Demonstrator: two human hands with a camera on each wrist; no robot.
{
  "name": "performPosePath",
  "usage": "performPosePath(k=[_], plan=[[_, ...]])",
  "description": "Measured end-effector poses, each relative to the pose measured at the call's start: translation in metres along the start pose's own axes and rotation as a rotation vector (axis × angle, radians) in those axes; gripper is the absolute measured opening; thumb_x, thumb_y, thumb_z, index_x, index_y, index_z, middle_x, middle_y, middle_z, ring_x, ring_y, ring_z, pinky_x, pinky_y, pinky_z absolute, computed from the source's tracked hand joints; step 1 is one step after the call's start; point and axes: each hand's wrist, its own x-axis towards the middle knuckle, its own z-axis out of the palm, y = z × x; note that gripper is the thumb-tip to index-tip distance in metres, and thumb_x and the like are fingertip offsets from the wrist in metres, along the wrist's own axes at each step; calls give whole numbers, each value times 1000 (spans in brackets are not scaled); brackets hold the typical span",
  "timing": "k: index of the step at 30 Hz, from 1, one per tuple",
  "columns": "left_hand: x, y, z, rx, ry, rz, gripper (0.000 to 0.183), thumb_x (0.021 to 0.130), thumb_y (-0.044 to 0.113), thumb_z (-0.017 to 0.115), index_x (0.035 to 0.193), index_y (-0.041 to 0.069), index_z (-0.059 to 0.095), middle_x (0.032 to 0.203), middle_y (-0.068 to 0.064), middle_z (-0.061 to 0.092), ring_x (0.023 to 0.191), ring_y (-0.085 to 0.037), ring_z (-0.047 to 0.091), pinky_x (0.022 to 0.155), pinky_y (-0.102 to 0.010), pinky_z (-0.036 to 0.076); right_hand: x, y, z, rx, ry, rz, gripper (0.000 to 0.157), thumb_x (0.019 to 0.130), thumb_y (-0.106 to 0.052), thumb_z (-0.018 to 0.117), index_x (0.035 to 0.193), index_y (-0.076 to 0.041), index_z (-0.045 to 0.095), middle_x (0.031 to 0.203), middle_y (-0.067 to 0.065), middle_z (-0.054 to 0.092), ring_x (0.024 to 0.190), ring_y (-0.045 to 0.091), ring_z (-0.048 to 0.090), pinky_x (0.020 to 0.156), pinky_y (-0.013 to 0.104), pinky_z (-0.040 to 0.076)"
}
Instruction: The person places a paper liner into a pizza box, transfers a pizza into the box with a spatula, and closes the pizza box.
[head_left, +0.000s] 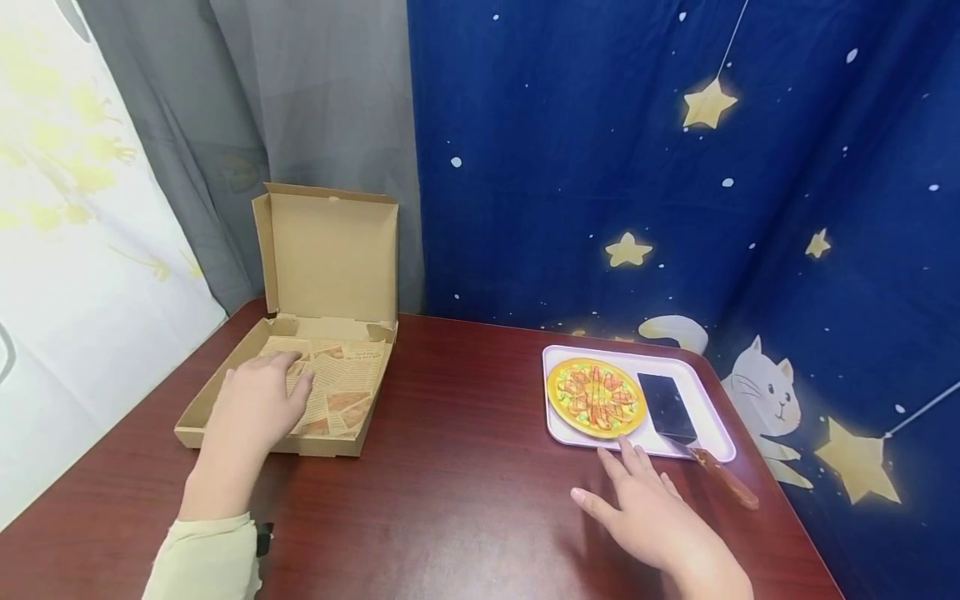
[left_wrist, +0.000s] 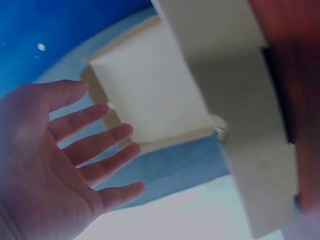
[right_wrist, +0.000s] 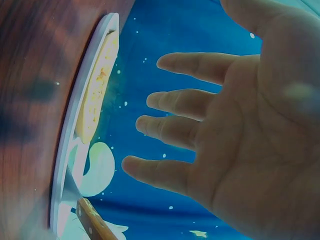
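My left hand [head_left: 255,400] hovers over the near left part of an open cardboard pizza box [head_left: 333,258], fingers spread and holding nothing. Printed paper [head_left: 348,387] lines the bottom of the box, and its lid stands upright at the back. In the left wrist view the spread fingers [left_wrist: 100,120] are apart from the box. My right hand [head_left: 648,512], empty with fingers extended, is in front of a white tray [head_left: 558,429]. On the tray lie a pizza [head_left: 596,398] with a yellow rim and, to its right, a spatula with a wide dark blade [head_left: 666,407].
The spatula's wooden handle [head_left: 723,477] sticks out over the tray's near right edge. A dark red wooden table [head_left: 450,467] carries everything. Behind it hang a grey curtain [head_left: 337,100] and a blue star-patterned curtain [head_left: 540,167].
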Motion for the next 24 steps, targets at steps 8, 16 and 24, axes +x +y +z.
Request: performPosePath(k=[8,16,24], plan=[[-3,38,-7,-2,24,77,46,105,25,59,140,-6,63,144,-34,61,138,-55,54,115,-83,30,-4,1,-6,-55,71,-56,85,102,-63,58,158,0,47,171,34,26,160,54,23,123,79,21],[-15,58,3,47,26,170,46,104,29,62,141,2,65,147,-27,63,138,-52,57,115,-82,32,-5,3,-14,-67,70,-27,93,98,-69,59,160,-1,44,172,34,23,160,54,22,123,79,19],[-20,70,5,55,14,215,49,104,36,65,142,6,64,150,-24,61,143,-48,53,117,-82,29,-8,11,-23,-102,116,-47,94,99,-70,58,160,0,43,172,35,19,158,59,20,122,80,17]])
